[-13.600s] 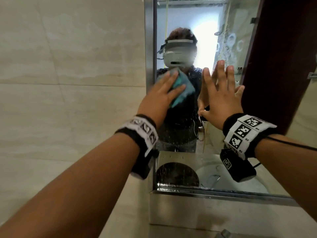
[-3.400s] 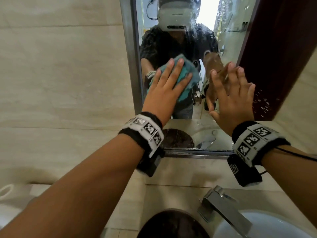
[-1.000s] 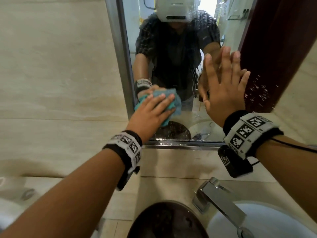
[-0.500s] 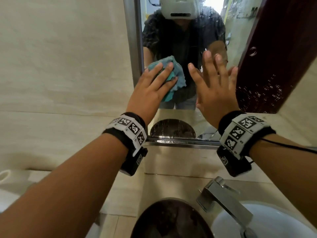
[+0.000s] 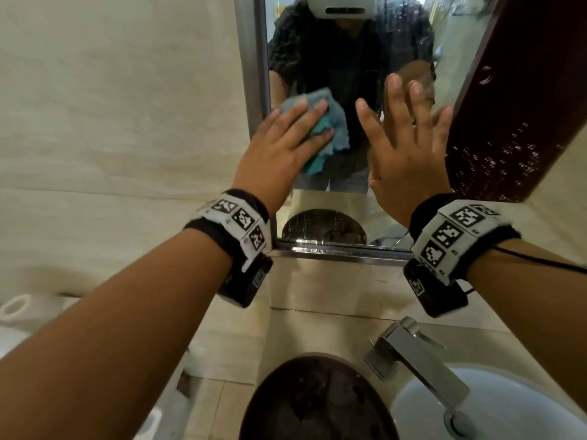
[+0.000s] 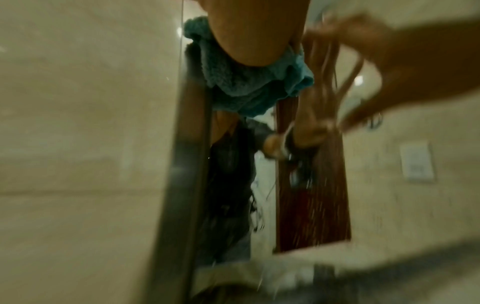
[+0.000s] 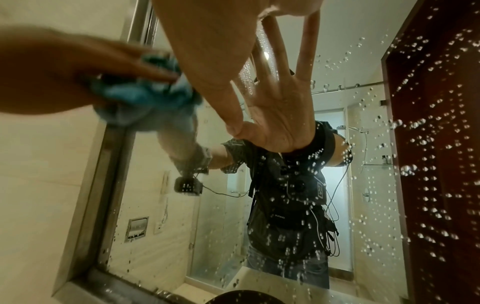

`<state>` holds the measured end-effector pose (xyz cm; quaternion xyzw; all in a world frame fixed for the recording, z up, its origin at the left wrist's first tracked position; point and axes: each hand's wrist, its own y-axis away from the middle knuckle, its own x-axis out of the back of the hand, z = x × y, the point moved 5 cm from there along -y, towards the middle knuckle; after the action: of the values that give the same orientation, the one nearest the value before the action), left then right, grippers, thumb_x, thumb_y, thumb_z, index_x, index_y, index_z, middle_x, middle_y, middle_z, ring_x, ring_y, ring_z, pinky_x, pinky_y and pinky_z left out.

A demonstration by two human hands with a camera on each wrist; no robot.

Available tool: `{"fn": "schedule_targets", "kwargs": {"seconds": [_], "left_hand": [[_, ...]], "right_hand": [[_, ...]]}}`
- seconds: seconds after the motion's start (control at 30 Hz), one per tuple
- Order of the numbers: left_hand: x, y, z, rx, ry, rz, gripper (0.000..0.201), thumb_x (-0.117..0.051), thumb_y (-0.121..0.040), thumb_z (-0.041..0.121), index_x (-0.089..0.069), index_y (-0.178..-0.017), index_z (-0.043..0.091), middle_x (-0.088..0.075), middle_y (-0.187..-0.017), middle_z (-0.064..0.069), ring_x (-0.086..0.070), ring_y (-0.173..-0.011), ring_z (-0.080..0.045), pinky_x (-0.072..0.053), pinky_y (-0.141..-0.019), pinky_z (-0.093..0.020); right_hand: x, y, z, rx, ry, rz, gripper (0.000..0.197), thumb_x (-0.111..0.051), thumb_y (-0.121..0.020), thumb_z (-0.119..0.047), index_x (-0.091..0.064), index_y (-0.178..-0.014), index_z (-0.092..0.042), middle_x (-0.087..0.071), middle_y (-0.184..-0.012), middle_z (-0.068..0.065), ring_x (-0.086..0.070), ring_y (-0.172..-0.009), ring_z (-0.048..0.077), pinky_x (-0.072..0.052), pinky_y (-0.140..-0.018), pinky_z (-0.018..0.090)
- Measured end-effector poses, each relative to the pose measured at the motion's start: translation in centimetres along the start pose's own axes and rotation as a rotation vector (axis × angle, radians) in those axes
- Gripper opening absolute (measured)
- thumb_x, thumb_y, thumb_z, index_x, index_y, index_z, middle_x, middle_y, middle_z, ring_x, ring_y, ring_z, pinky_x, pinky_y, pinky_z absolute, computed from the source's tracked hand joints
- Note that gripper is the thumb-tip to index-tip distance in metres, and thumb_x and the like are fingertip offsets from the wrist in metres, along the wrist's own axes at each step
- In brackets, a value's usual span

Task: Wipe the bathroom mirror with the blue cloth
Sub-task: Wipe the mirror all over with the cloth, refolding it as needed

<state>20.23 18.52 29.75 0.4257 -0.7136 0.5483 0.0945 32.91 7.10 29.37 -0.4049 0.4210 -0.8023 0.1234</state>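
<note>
I count one crumpled blue terry cloth point(image 5: 330, 122), pressed under my left hand point(image 5: 279, 147), and one steel-framed wall mirror point(image 5: 349, 192) in front of me. My two hands are both up: the left on the cloth, my right hand point(image 5: 406, 154) flat with all five fingers spread. Each wrist carries one black-and-white marker band, so two bands point(image 5: 235, 223). Below me sit one square chrome tap point(image 5: 416, 354), one white round basin point(image 5: 495, 408) and one dark round bowl point(image 5: 317, 401). Water droplets on the glass are too many to count.
</note>
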Motion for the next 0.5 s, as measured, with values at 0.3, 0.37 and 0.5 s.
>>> {"fn": "schedule_targets", "kwargs": {"seconds": [0.3, 0.37, 0.5], "left_hand": [[-4.3, 5.0, 3.0, -0.082, 0.012, -0.113, 0.073, -0.076, -0.065, 0.005, -0.053, -0.133, 0.019, -0.042, -0.146, -0.008, -0.033, -0.134, -0.029, -0.028, -0.11, -0.048], [-4.8, 6.1, 3.0, -0.148, -0.03, -0.214, 0.079, -0.083, -0.061, 0.008, -0.053, -0.133, 0.022, -0.041, -0.147, -0.005, -0.038, -0.134, -0.028, -0.029, -0.11, -0.045], [-2.5, 3.9, 1.7, -0.065, -0.039, -0.155, 0.083, -0.08, -0.064, 0.006, -0.047, -0.137, 0.023, -0.039, -0.148, -0.006, -0.036, -0.135, -0.029, -0.028, -0.11, -0.044]], "right_hand": [[0.0, 0.0, 0.1, 0.015, -0.026, 0.024, 0.091, -0.062, -0.08, -0.011, -0.007, -0.15, -0.027, -0.006, -0.156, 0.014, -0.005, -0.143, 0.035, -0.009, -0.11, 0.063], [-0.1, 0.1, 0.2, 0.019, -0.023, 0.026, 0.092, -0.064, -0.079, -0.012, -0.007, -0.15, -0.026, -0.006, -0.156, 0.014, -0.005, -0.143, 0.035, -0.009, -0.109, 0.064], [-0.1, 0.0, 0.1, 0.011, -0.004, 0.057, 0.085, -0.057, -0.084, -0.009, -0.007, -0.151, -0.026, -0.006, -0.156, 0.014, -0.005, -0.143, 0.034, -0.011, -0.109, 0.064]]}}
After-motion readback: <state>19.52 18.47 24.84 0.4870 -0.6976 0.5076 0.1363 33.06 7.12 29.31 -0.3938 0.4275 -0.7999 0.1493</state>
